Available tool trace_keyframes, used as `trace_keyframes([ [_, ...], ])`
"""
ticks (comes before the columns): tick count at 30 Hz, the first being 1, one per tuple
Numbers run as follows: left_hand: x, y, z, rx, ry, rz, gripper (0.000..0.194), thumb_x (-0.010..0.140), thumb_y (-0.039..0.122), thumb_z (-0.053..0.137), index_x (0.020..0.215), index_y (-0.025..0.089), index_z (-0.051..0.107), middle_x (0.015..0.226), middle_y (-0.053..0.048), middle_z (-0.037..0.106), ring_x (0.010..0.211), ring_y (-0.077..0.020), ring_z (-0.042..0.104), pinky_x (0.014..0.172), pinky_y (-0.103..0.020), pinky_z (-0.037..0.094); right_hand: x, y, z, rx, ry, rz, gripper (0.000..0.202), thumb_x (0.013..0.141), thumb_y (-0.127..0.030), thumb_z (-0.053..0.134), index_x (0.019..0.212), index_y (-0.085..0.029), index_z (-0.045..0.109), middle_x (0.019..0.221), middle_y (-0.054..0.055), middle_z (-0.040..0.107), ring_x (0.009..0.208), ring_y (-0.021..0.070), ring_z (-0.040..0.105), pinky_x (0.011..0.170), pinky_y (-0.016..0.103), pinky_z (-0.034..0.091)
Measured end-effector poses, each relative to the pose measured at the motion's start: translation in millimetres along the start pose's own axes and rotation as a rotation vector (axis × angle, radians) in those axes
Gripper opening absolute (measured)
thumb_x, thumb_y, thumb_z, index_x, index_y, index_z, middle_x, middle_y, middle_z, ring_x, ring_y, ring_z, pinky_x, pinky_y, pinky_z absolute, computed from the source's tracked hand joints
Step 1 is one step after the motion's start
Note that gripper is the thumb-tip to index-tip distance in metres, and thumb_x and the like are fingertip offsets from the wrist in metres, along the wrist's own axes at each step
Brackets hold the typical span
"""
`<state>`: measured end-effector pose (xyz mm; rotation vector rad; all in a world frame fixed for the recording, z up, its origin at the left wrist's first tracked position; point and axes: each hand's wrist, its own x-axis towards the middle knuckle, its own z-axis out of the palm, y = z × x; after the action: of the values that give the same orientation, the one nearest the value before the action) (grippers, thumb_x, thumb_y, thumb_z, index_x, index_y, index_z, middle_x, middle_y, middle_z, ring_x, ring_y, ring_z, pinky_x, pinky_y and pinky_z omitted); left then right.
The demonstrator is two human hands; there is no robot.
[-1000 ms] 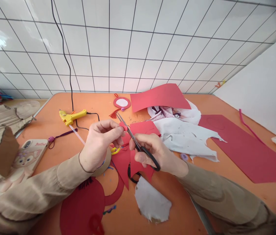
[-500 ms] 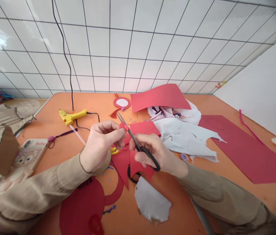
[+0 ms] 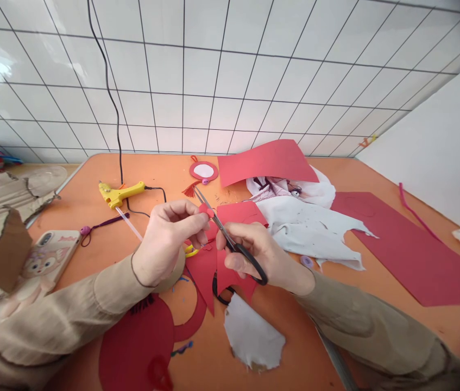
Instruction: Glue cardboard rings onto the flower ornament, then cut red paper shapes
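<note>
Between its thumb and fingertips, my left hand (image 3: pixel 172 239) pinches a small red paper piece (image 3: pixel 205 210). My right hand (image 3: pixel 256 250) is closed on black-handled scissors (image 3: pixel 224 232), whose narrow blades point up and left. The blades touch or pass beside the right edge of the small piece; exactly how they meet it is hard to tell. Below both hands lie cut red sheets (image 3: pixel 203 271), and a second black loop handle (image 3: pixel 224 293) shows partly under them. A round tan roll is partly hidden behind my left wrist.
A yellow glue gun (image 3: pixel 121 194) with a cord lies at the left, near a phone (image 3: pixel 48 258) and torn cardboard (image 3: pixel 1 244). Grey-white cloth (image 3: pixel 311 228) and a large red sheet (image 3: pixel 409 250) are at the right. A red round tag (image 3: pixel 203 171) lies toward the wall.
</note>
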<state>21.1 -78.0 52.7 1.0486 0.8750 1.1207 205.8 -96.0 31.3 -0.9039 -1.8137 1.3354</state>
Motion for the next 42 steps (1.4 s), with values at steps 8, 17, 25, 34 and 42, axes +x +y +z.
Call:
trace_keyframes([
  [8, 0, 0, -0.8, -0.004, -0.012, 0.004, 0.015, 0.069, 0.020, 0.073, 0.059, 0.016, 0.063, 0.050, -0.001, 0.064, 0.042, -0.0098, 0.055, 0.044, -0.020, 0.044, 0, 2, 0, -0.008, -0.005, -0.017, 0.048, 0.080, -0.062, 0.068, 0.080, -0.016, 0.054, 0.060, -0.005, 0.041, 0.051, 0.0077, 0.035, 0.045, 0.021, 0.029],
  [17, -1, 0, -0.7, 0.011, -0.010, 0.006, 0.014, 0.068, 0.021, 0.074, 0.060, 0.016, 0.063, 0.050, -0.001, 0.064, 0.043, -0.0103, 0.055, 0.045, -0.021, 0.045, 0, 2, 1, -0.013, -0.004, -0.024, 0.048, 0.080, -0.063, 0.068, 0.080, -0.016, 0.054, 0.058, -0.005, 0.041, 0.051, 0.0081, 0.035, 0.045, 0.022, 0.028],
  [25, -1, 2, -0.3, 0.029, -0.020, 0.008, 0.015, 0.067, 0.022, 0.072, 0.058, 0.016, 0.062, 0.049, 0.000, 0.061, 0.041, -0.0101, 0.053, 0.044, -0.022, 0.042, 0, 2, -1, -0.002, -0.042, -0.046, 0.052, 0.078, -0.066, 0.068, 0.080, -0.015, 0.055, 0.059, -0.005, 0.044, 0.052, 0.0073, 0.034, 0.046, 0.022, 0.029],
  [34, 0, 3, -1.7, 0.138, -0.019, 0.037, 0.019, 0.069, 0.021, 0.069, 0.053, 0.017, 0.058, 0.046, 0.001, 0.058, 0.040, -0.0089, 0.049, 0.043, -0.022, 0.041, 0, 0, -1, -0.019, -0.016, -0.027, 0.054, 0.077, -0.068, 0.068, 0.079, -0.016, 0.055, 0.056, -0.006, 0.040, 0.052, 0.0075, 0.031, 0.046, 0.022, 0.024],
  [42, 2, 11, 0.4, 0.226, 0.022, 0.078, 0.018, 0.063, 0.018, 0.069, 0.050, 0.017, 0.056, 0.044, 0.002, 0.054, 0.037, -0.0079, 0.047, 0.039, -0.020, 0.036, 0, 3, -1, 0.006, -0.033, -0.014, 0.052, 0.078, -0.066, 0.068, 0.080, -0.016, 0.055, 0.053, -0.007, 0.040, 0.050, 0.0070, 0.030, 0.046, 0.022, 0.024],
])
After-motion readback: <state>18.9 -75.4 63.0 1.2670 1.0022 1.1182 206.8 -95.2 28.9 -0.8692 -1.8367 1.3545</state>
